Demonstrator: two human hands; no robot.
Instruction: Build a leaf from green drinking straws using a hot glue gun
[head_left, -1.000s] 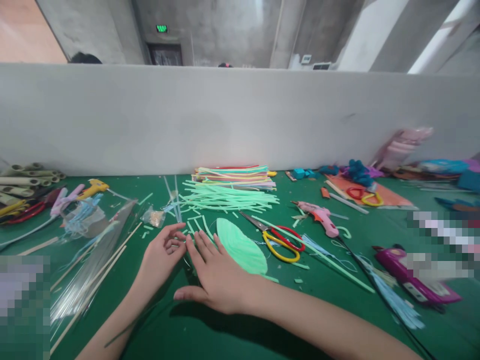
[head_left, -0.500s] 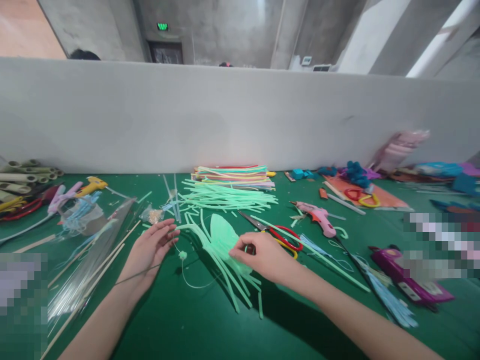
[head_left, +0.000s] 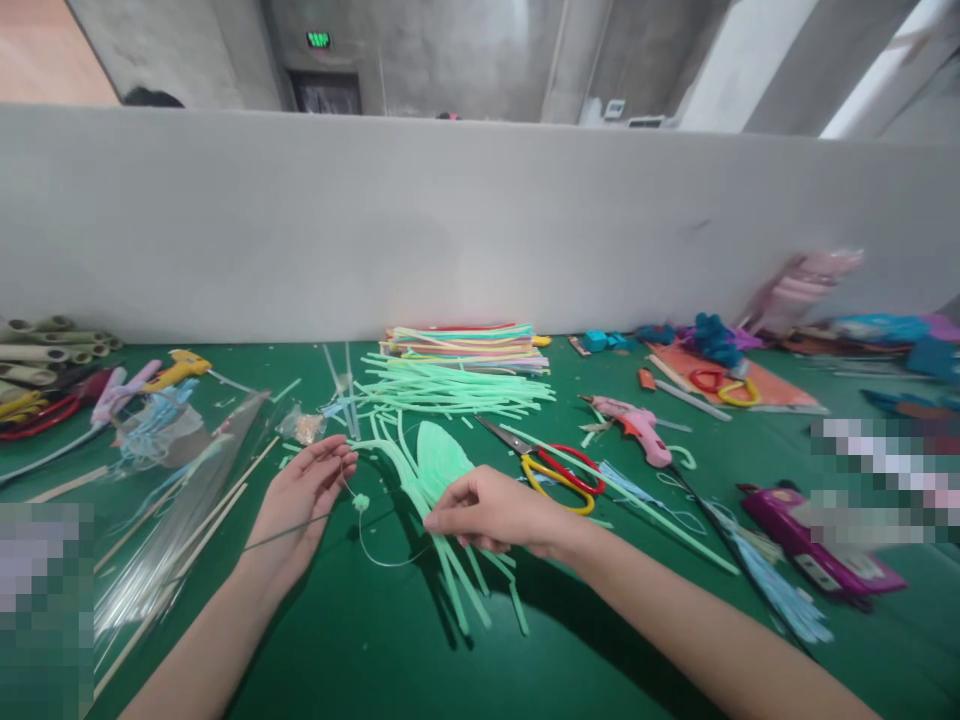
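My left hand (head_left: 304,500) pinches the tip of a curved mint-green pipe cleaner (head_left: 382,448) between thumb and fingers. A thin dark stem crosses its palm. Close to those fingertips hangs a small green pompom-like piece (head_left: 361,502), and a clear looped thread (head_left: 390,564) runs below it. My right hand (head_left: 487,512) has thumb and finger closed on the bundle of mint-green pipe cleaners (head_left: 454,590), near its middle. From that bundle rises a leaf-shaped green piece (head_left: 441,455); my right hand hides its lower part.
Behind the bundle lies a pile of loose green pipe cleaners (head_left: 457,388). Red-and-yellow scissors (head_left: 555,475) and a pink glue gun (head_left: 637,430) lie to the right, with a purple device (head_left: 817,545) beyond. Clear film (head_left: 172,520) and sticks lie left. A grey partition (head_left: 465,220) stands behind.
My right hand has moved left and slightly down, from the leaf-shaped piece onto the stems, uncovering the scissors' yellow handle. My left hand stays nearly where it was.
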